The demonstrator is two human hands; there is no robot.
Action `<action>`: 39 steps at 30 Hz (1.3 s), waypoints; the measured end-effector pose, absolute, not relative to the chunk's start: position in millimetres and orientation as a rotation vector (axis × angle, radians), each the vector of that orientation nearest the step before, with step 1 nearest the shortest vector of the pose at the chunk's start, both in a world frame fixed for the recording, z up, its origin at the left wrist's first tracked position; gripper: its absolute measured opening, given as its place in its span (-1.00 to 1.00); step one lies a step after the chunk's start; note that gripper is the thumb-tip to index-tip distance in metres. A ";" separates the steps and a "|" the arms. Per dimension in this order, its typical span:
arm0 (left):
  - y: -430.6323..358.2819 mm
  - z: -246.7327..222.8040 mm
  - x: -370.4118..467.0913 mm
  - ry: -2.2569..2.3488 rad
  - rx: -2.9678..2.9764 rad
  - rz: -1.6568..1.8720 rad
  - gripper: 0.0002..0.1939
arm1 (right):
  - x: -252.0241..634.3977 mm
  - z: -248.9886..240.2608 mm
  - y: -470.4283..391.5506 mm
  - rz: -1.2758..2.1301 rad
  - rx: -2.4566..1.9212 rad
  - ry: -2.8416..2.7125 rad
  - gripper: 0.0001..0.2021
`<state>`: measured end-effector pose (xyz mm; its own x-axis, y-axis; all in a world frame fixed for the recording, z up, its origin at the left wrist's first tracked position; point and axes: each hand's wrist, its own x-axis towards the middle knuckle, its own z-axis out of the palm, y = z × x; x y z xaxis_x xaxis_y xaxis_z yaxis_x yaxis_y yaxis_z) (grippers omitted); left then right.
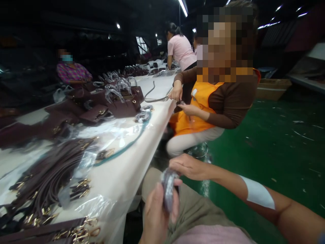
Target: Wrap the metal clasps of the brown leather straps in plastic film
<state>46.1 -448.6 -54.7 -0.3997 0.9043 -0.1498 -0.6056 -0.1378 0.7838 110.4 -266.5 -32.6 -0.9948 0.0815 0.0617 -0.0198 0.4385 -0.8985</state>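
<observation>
A coiled dark strap (167, 191) in clear plastic wrap is upright above my lap. My left hand (158, 210) is closed around its lower part, thumb on one side and fingers on the other. At the bundle's upper end my right hand (189, 166) has its fingers curled in and pinched against the wrapping. Motion blur hides exactly what those fingertips grip. On the table to the left lie many loose maroon straps (76, 166) with gold clasps. Two more wrapped coils (142, 117) rest near the table edge.
A long pale-covered table (142, 149) runs away on my left, with maroon handbags (124, 106) and plastic sheets on it. A co-worker in an orange apron (205, 98) sits close ahead, handling a strap (153, 98). A green floor (279, 142) lies to the right.
</observation>
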 end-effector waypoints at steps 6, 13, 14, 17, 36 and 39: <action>-436.3 -35.7 22.0 0.812 0.381 2.101 -0.55 | 111.0 -56.8 -300.3 2.266 -0.267 -1.971 -0.51; -422.2 -41.3 7.8 0.783 0.344 2.163 -0.64 | 114.6 -75.6 -316.0 2.385 -0.339 -1.821 -0.53; -419.7 -42.3 7.2 0.765 0.312 2.172 -0.64 | 115.2 -76.8 -317.7 2.388 -0.361 -1.831 -0.53; -413.3 -42.8 5.0 0.674 0.173 2.192 -0.65 | 116.7 -78.9 -322.7 2.318 -0.418 -1.873 -0.41; -409.7 -66.4 19.5 1.274 0.593 1.979 -0.53 | 119.0 -87.2 -321.1 2.947 -0.600 -1.421 -0.48; -411.4 -74.2 22.5 1.470 0.784 1.947 -0.55 | 122.5 -83.7 -325.0 2.942 -0.707 -1.488 -0.58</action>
